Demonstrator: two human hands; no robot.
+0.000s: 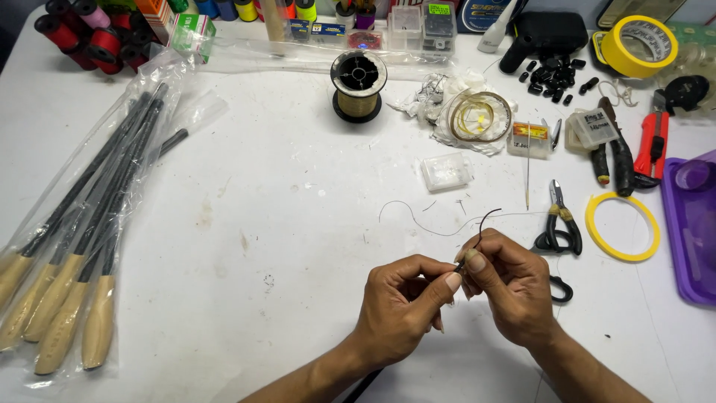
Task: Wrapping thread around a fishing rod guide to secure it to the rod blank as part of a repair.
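1. Hands meet low and centre over the white worktable [246, 216]. The left hand [399, 310] and right hand [511, 287] are pinched shut, fingertips touching, on a short thin dark wire [485, 221] whose free end curls up above the right thumb.
2. Handling, by judgement: the wire looks very light and springy, holding its curve; it is fine enough to slip or kink, so a grip close to the working end between thumb and forefinger suits it.
3. A second thin strand [418, 218] lies loose on the table just beyond the hands.
4. Count, right side: one pair of small black-handled pliers [558, 216], one flat yellow ring [623, 226], one red utility knife [652, 142], one roll of yellow tape [638, 45], one purple plastic tray [690, 231].
5. Count, centre: one black spool of gold thread [358, 86], one small clear plastic box [446, 172].
6. Count, left: one clear bag of black rods with pale wooden handles [71, 298]; about five handles show, exact number uncertain.
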